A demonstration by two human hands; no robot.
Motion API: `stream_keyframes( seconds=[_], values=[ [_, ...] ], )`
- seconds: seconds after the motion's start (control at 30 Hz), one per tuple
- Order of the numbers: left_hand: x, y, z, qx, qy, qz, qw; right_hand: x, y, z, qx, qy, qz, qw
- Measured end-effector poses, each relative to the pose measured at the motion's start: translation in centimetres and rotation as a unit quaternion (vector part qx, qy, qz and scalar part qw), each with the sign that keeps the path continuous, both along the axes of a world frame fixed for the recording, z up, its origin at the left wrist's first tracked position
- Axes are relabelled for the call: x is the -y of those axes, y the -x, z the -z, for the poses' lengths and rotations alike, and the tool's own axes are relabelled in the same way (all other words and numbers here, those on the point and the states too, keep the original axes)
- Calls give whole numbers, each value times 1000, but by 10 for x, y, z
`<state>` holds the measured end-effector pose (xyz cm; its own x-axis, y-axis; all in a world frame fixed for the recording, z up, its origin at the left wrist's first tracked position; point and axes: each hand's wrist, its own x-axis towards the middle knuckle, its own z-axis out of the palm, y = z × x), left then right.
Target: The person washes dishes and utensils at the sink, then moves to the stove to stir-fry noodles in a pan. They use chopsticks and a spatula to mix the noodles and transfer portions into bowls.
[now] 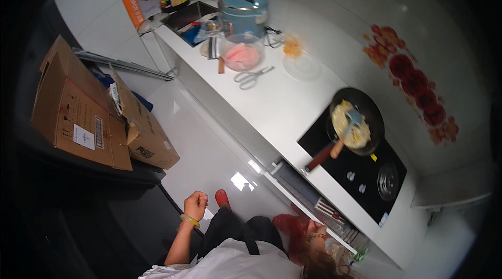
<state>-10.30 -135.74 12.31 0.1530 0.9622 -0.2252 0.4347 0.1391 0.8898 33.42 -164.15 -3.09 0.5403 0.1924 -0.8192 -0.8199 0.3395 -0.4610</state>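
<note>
At the pulled-out drawer [300, 200] under the counter, my right hand [315, 228] grips the top of its front panel. Cutlery and a dark tray show inside the drawer. My left hand [196, 204] hangs over the floor on the other side, fingers curled in, with nothing visible in it. On the black cooktop [329, 177] stands a dark wok [374, 122] containing pale noodle-like food with yellow bits [359, 137]. A blue-grey spatula [354, 116] with a wooden handle rests in it. The wok's brown handle [319, 157] reaches past the counter edge.
Kitchen scissors [251, 79], a clear bowl with something pink [241, 55], a transparent lid [301, 66] and a blue appliance [245, 14] stand on the white counter [274, 102]. The sink [188, 18] lies beyond. Opened cardboard boxes [90, 118] are at left.
</note>
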Motion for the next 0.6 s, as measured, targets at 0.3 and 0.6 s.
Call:
stream_keyframes(
  seconds=[0.3,0.6],
  values=[
    [-213,36,-32,-26,-92,65,993,-104,23,-17,-24,48,-108,993],
    [-432,-26,-57,103,-142,106,979,-435,151,-136,503,133,-560,645]
  ],
)
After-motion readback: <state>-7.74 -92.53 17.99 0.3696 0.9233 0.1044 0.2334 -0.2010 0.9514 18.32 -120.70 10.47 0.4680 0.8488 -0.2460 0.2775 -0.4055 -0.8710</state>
